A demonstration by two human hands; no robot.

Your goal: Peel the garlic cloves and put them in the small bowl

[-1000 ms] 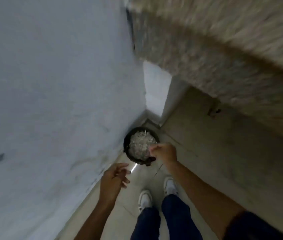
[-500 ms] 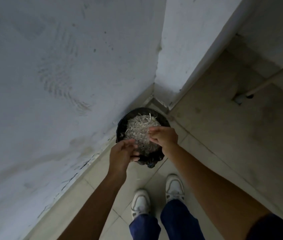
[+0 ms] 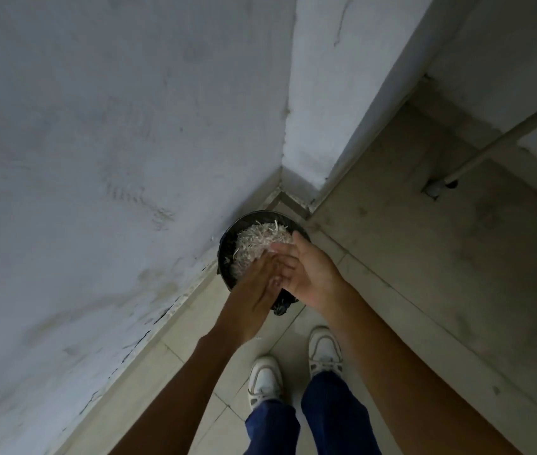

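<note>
- While both hands hang over the black-lined bin [image 3: 227,254] in the wall corner, the step in hand looks like brushing garlic skin off the palms into it; a judgement, since no clove shows.
- The left hand [image 3: 254,284] lies flat, fingers straight and together, its fingertips across the right hand [image 3: 306,270], whose palm faces up at about 2 o'clock from it, fingers loosely spread and holding nothing that I can make out.
- The bin is heaped with pale papery skins [image 3: 257,244], which rise to the rim on the 12 o'clock side, so loose flakes could slide off the heap.
- To do this well, keep the hands low and over the middle of the heap, wipe from wrist toward fingertips, and aim the stroke toward 11 o'clock, into the corner, not toward the shoes [image 3: 293,366] at 6 o'clock.
- A small pale fleck [image 3: 258,338] shows by the left wrist; I cannot tell whether it lies on the floor tiles [image 3: 392,290] or is in the air.
- Neither the garlic cloves nor the small bowl is in view here; they must be elsewhere.
- Light, dry skins drift easily, so slow strokes should serve better than quick claps.
</note>
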